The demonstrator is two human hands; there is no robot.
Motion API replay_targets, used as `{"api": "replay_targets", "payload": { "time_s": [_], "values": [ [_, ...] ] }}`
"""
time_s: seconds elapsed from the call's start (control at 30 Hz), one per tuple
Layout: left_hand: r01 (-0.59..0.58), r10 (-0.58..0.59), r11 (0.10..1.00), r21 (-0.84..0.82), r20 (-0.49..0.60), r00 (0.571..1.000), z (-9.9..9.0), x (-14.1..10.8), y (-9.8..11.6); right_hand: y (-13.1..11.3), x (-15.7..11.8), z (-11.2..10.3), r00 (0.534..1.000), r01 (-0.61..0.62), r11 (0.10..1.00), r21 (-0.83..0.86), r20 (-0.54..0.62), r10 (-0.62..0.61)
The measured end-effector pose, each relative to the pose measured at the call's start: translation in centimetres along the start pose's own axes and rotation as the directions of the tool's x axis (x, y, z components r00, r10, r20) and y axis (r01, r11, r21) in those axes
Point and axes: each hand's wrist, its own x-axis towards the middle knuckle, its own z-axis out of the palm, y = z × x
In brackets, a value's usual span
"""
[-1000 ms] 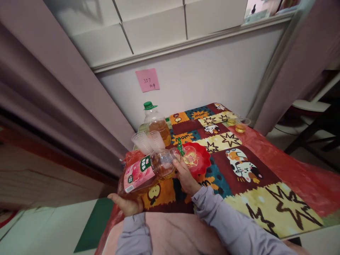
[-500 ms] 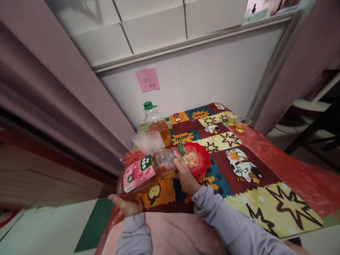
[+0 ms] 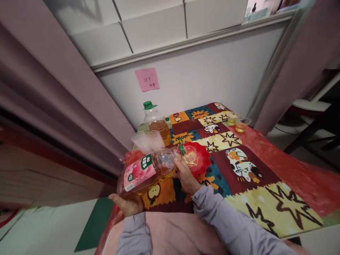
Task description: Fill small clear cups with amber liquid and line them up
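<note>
A large juice bottle with a pink label (image 3: 140,173) lies tilted, its neck toward the red scalloped plate (image 3: 203,159). My left hand (image 3: 127,204) supports the bottle's base from below, the thumb stretched out to the side. My right hand (image 3: 184,175) is wrapped round the bottle near its neck. A clear plastic cup (image 3: 191,155) stands on the red plate, just beyond the bottle's mouth. Green strips (image 3: 181,146) show by the mouth. Behind the held bottle are two stacks of clear cups (image 3: 143,142).
A second bottle with a green cap (image 3: 159,127) stands behind the cups. Two cups holding yellow liquid (image 3: 241,125) stand at the table's far right. A patterned mat (image 3: 223,177) covers red plastic (image 3: 300,173). The wall (image 3: 191,78) borders the table's back.
</note>
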Motion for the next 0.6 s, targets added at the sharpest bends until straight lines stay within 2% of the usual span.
{"api": "replay_targets", "payload": {
  "time_s": [0.33, 0.6],
  "values": [
    [0.013, -0.013, 1.000, -0.006, -0.030, 0.999, -0.13, -0.22, -0.10, -0.28, -0.13, 0.20, 1.000, 0.004, 1.000, 0.015, -0.004, -0.003],
    [-0.002, 0.002, 1.000, 0.007, -0.011, 1.000, -0.22, -0.27, -0.07, -0.07, 0.08, -0.03, 1.000, -0.013, 1.000, 0.027, 0.006, 0.013]
  ]
}}
